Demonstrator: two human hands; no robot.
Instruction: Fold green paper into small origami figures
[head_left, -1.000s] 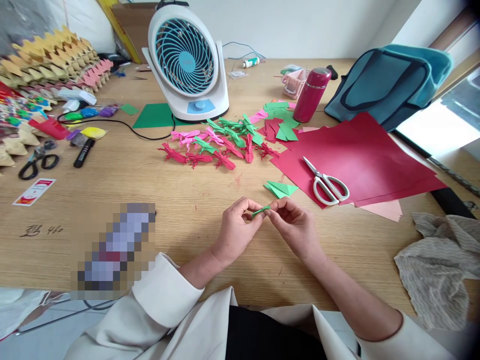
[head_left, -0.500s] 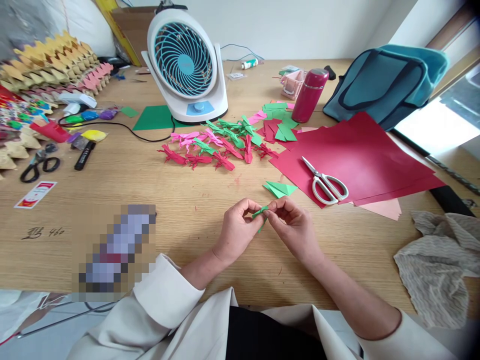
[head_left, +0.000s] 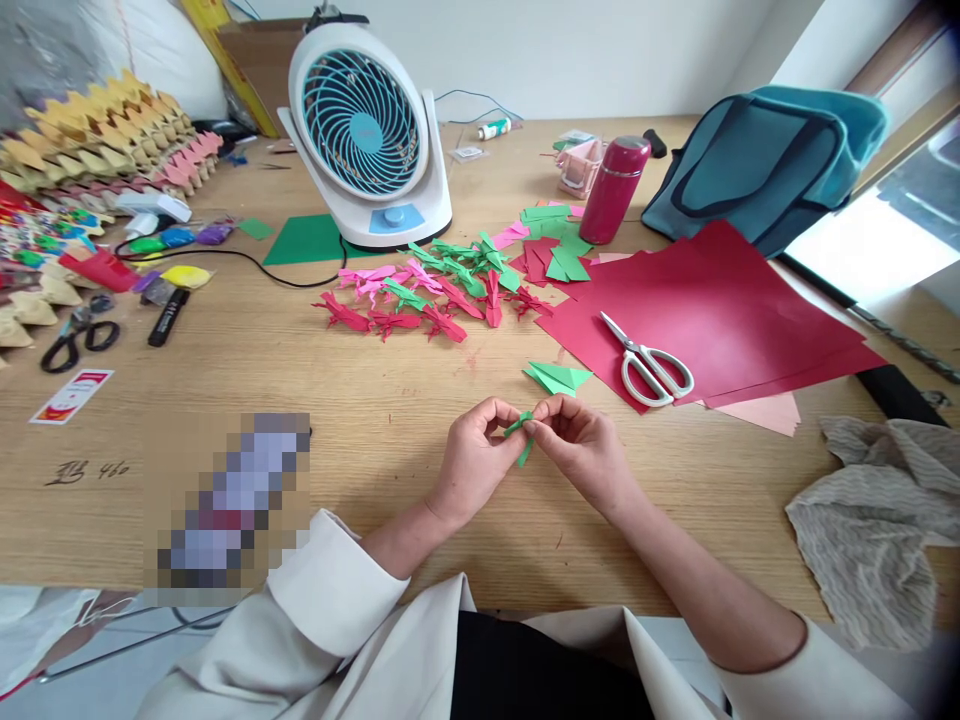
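Between the fingertips of both hands is a small green folded paper piece (head_left: 524, 452), one narrow strip of it hanging down below the fingers. My left hand (head_left: 474, 455) pinches its left side, closed. From the other side my right hand (head_left: 589, 450) grips it with thumb and forefinger, also closed. Just beyond the hands lies another green folded paper (head_left: 556, 378) with pointed ends. White-handled scissors (head_left: 651, 368) rest to the right on large red paper sheets (head_left: 720, 310). Farther back sit several folded paper figures (head_left: 442, 322) in red, green and pink.
A white fan (head_left: 367, 140) stands at the back, near a magenta flask (head_left: 615, 190) and a teal bag (head_left: 757, 170). Black scissors (head_left: 79, 335) and a marker (head_left: 168, 318) lie left. A blurred-out object (head_left: 232, 500) is front left; a crumpled cloth (head_left: 870, 530) is right.
Both hands stay nearly in place, still pinching the green paper. Its lower strip shows slightly more under the fingers. The whole view has shifted a little.
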